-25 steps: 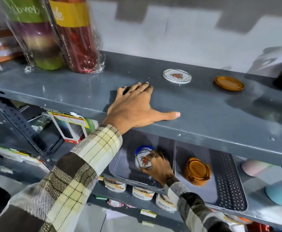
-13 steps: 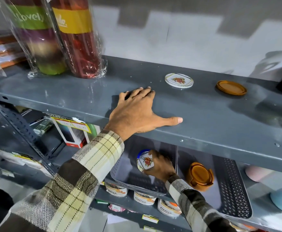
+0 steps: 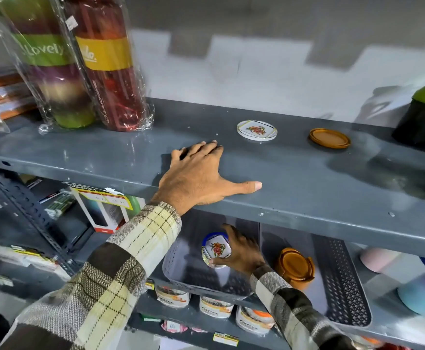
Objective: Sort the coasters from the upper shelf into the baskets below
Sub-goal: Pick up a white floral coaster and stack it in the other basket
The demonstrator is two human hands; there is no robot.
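Head view: left hand (image 3: 201, 178) is lying flat on the upper shelf (image 3: 307, 188), palm down, fingers (image 3: 207, 150) together, thumb splayed right along the near edge, gripping nothing. White floral coaster (image 3: 256, 130) is sitting on the shelf just beyond and right of those fingertips, not touching. Orange coaster (image 3: 329, 138) is lying further right, well apart from the hand. Below the shelf, right hand (image 3: 241, 251) is reaching into the left basket (image 3: 178, 269), fingers clamped on a floral coaster stack (image 3: 216, 250) standing tilted on edge, thumb under it, other fingers behind. Right basket (image 3: 342, 286) is holding an orange coaster set (image 3: 296, 267), just right of the right hand.
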